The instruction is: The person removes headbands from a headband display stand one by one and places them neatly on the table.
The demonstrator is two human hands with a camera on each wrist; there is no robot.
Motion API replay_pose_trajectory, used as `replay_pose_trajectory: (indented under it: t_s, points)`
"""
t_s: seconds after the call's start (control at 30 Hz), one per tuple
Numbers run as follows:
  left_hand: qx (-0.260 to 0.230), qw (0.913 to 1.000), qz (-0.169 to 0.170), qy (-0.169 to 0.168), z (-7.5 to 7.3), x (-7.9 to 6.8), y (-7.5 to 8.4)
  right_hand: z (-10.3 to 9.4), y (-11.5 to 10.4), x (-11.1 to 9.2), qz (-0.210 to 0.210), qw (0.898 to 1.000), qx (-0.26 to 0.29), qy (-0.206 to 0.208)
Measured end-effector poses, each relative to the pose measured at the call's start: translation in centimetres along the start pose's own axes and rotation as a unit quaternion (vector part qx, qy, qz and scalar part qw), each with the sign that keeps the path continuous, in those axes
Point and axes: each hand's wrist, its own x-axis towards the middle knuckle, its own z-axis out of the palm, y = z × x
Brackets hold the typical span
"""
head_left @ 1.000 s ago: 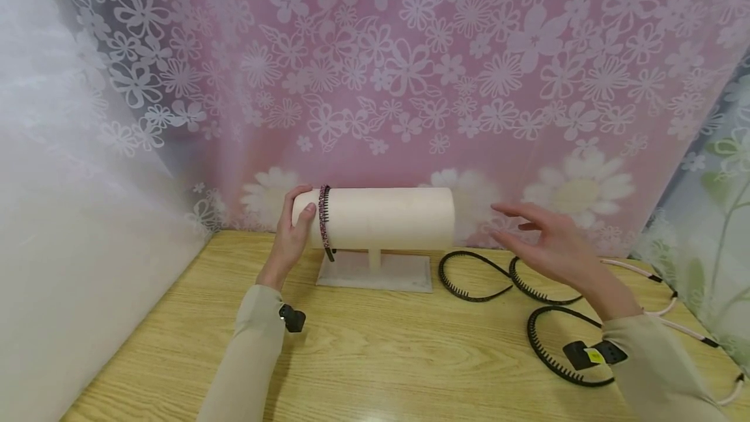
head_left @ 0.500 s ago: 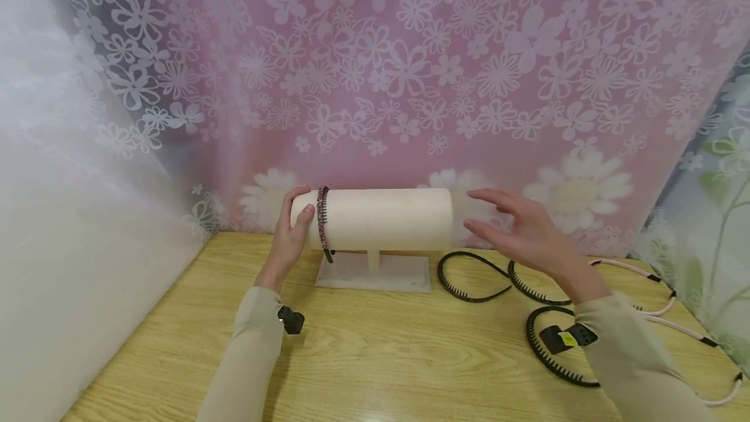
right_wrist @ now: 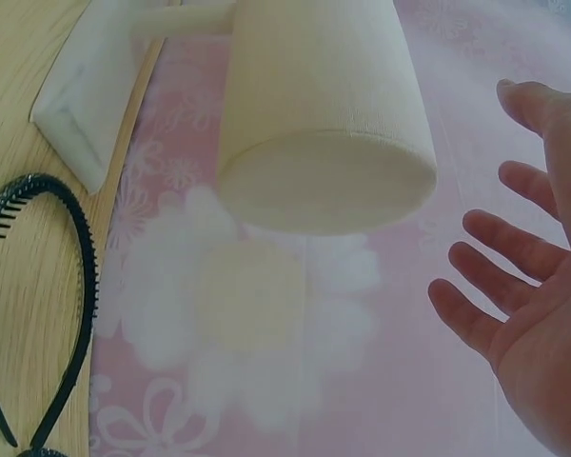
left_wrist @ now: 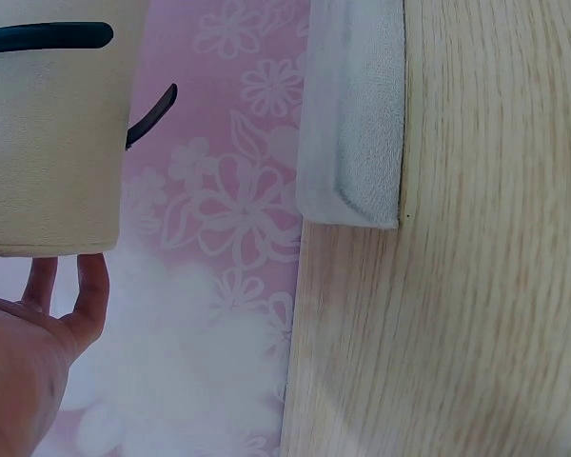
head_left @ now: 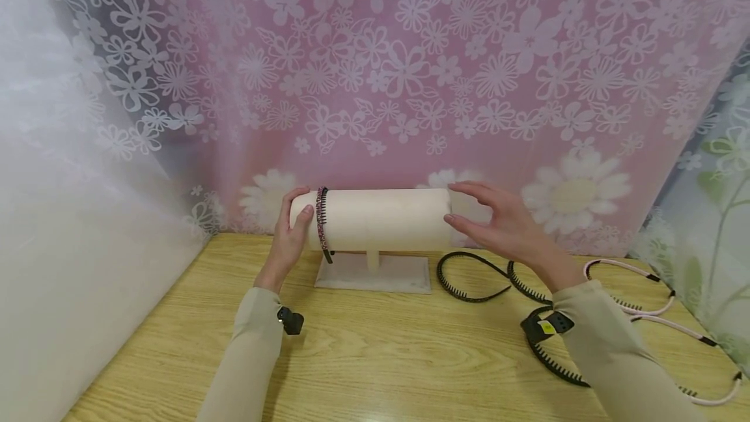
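Observation:
A cream padded headband display stand [head_left: 387, 219] stands on the table, its horizontal roll on a short post over a flat base [head_left: 375, 279]. Round the roll's left part sits a toothed headband [head_left: 322, 219] with pink and dark glitter. My left hand [head_left: 288, 230] grips the roll's left end, thumb in front and fingers over the top; the left wrist view shows its fingers [left_wrist: 90, 295] at the end face. At the other end, my right hand [head_left: 510, 223] holds nothing, thumb and fingers spread apart at the roll's edge. In the right wrist view the hand [right_wrist: 542, 257] appears beside the roll's round end.
Several more toothed headbands lie on the wooden table to the right: a black one [head_left: 446, 281] near the base, another black one [head_left: 547, 360] partly under my right arm, and pink ones [head_left: 680, 325] farther right. A flowered pink curtain [head_left: 375, 83] hangs behind.
My right hand has moved left, from over the headbands to the right end of the stand's roll. The left hand and the glittery headband have stayed in place.

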Motion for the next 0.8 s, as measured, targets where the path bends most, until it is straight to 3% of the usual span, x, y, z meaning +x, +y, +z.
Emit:
replay_pose_trajectory:
  t_s: [0.13, 0.3, 0.8]
  points:
    - [-0.005, 1.0000, -0.001, 0.003, 0.0, 0.4, -1.0, 0.3, -0.3, 0.4, 0.018, 1.000, -0.006, -0.017]
    - [0.000, 0.9999, 0.005, 0.010, 0.0, 1.0, -2.8, 0.9, -0.7, 1.0, -0.002, 0.999, -0.023, -0.025]
    - [0.003, 0.9997, 0.019, 0.014, 0.0, 1.1, -3.4, 2.8, -2.3, 3.0, -0.017, 0.999, -0.003, -0.051]
